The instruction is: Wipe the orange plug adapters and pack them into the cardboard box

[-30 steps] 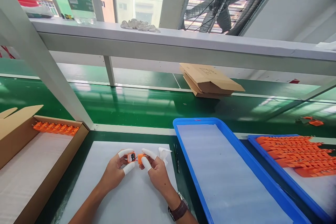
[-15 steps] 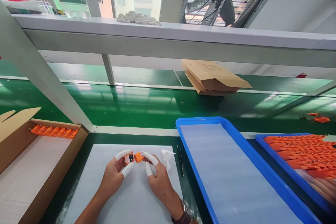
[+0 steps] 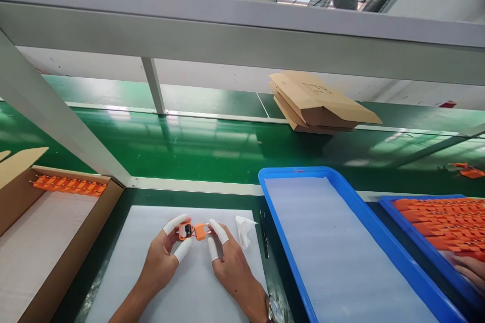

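Observation:
Between the thumb and fingers of my left hand (image 3: 162, 252) is an open orange plastic housing (image 3: 185, 231) with a black part inside. Thin wires run from it to a small square orange piece (image 3: 200, 232) with metal prongs on its right side. My right hand (image 3: 231, 257) is closed at those prongs, the fingertips touching that end. White finger cots cover the thumb and index finger of each hand. Both hands are above a white sheet (image 3: 182, 282), and a crumpled white tissue (image 3: 244, 227) lies at its right edge.
An open cardboard box (image 3: 76, 242) with a row of orange parts stands left. To the right are a blue tray (image 3: 282, 232) with a white liner and another tray with many orange parts (image 3: 447, 222). Another person's hand (image 3: 470, 267) is there. Cardboard (image 3: 322, 101) lies behind the metal frame.
The camera view has tilted down and shifted slightly. Both hands keep hold of the orange assembly in nearly the same pose. The other person's hand at the right edge has moved.

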### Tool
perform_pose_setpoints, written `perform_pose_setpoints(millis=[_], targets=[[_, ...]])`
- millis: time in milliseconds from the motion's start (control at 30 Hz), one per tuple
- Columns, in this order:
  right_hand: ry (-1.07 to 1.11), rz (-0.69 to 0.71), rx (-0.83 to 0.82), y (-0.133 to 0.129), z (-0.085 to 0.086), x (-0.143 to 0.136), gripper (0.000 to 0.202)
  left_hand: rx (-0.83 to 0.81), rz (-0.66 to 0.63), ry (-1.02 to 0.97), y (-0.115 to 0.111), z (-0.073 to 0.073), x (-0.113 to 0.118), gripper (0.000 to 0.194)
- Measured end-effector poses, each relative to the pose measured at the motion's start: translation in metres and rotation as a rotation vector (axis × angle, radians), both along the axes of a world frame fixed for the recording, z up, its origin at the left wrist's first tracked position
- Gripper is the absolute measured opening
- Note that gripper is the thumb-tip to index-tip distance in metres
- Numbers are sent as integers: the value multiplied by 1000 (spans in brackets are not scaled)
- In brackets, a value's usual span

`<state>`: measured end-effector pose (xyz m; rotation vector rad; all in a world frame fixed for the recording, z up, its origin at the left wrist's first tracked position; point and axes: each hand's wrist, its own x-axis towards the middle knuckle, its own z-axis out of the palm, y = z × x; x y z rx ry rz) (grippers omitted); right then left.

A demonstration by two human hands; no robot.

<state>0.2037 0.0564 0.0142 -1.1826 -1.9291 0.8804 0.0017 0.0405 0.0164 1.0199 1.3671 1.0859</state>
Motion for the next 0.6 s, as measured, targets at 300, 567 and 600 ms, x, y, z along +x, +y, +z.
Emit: perform_pose_setpoints(millis=[300,567,600], targets=[[-21,-9,-1,0,-8,1,50,28,62,16,1,-4,-1,63],[96,-31,-84,-2,-11,1,52,64,47,15,0,-5,-3,61],[143,-30,-122,-2,-11,1,54,76,31,16,-1,-5,-1,60]])
